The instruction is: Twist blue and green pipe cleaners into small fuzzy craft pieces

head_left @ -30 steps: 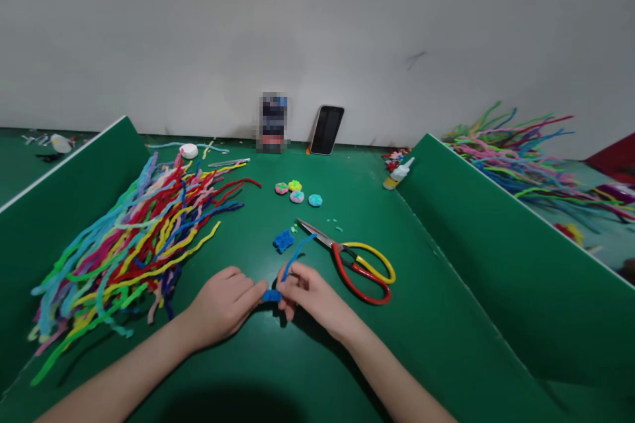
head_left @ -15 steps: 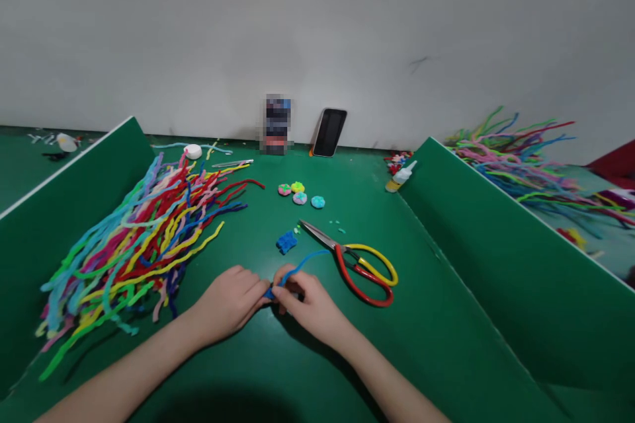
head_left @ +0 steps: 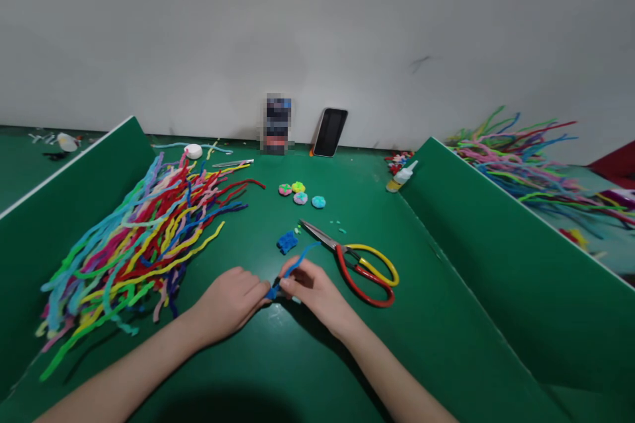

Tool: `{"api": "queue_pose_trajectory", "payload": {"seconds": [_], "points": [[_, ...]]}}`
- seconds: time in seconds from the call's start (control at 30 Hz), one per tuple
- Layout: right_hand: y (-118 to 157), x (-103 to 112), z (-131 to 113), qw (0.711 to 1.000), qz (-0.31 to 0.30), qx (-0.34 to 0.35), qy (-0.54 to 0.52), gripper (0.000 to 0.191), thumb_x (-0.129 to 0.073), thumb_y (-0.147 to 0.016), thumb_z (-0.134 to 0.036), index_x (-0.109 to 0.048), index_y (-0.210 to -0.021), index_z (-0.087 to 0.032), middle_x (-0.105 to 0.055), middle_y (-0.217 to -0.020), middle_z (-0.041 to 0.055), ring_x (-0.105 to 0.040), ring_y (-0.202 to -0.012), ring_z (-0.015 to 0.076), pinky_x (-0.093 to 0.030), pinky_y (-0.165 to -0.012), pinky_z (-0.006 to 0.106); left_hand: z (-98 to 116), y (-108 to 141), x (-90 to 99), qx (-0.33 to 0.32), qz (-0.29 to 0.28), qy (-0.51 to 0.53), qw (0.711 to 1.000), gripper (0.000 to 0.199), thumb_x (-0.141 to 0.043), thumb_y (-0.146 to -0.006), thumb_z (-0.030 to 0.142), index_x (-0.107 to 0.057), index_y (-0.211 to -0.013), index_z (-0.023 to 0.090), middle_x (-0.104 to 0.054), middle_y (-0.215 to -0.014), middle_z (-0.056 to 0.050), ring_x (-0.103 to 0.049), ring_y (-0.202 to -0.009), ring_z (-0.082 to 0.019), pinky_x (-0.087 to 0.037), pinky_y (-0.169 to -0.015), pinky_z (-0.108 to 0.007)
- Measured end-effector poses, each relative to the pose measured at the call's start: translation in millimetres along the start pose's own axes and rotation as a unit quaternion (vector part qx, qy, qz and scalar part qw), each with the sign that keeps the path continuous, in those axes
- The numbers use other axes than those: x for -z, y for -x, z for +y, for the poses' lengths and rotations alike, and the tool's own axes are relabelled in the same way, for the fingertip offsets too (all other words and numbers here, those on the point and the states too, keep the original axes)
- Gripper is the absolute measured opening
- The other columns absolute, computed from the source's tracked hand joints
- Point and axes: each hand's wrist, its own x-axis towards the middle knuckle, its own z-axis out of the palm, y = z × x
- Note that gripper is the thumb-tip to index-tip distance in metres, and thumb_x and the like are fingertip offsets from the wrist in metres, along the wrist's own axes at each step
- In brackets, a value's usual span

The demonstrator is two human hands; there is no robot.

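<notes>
Near the front middle of the green table, my left hand (head_left: 237, 301) is closed on one end of a blue pipe cleaner (head_left: 301, 256), where a small bent blue part shows at the fingertips. My right hand (head_left: 315, 294) pinches the same pipe cleaner a little further along, and its free end sticks up to the right. Just beyond my hands lies a folded blue pipe-cleaner piece (head_left: 287, 242). Scissors (head_left: 350, 258) with one red and one yellow handle rest to the right, blades pointing away to the left.
A large pile of coloured pipe cleaners (head_left: 143, 225) covers the left side. Several small round flower pieces (head_left: 300, 198) lie further back. Two phones, one a dark phone (head_left: 331, 133), lean on the wall. A glue bottle (head_left: 401, 177) stands by the right divider (head_left: 496, 238).
My right hand has shifted slightly right and up along the blue pipe cleaner, opening a small gap between my hands. Less of the free end shows. My left hand stays in place.
</notes>
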Motion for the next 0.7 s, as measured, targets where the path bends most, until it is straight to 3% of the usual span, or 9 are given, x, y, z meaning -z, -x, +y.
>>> {"api": "queue_pose_trajectory", "payload": {"seconds": [0.7], "points": [[1.2, 1.0, -3.9, 0.998, -0.026, -0.043, -0.032, 0.025, -0.065, -0.057, -0.033, -0.048, -0.064, -0.017, -0.043, -0.056, -0.0058, -0.039, -0.054, 0.0069, -0.032, -0.055, 0.020, 2.4, -0.3, 3.8, -0.023, 0.042, 0.010, 0.999, 0.027, -0.027, -0.086, 0.022, -0.048, -0.070, 0.016, -0.046, -0.048, 0.002, -0.038, -0.046, -0.012, -0.029, -0.048, -0.024]]}}
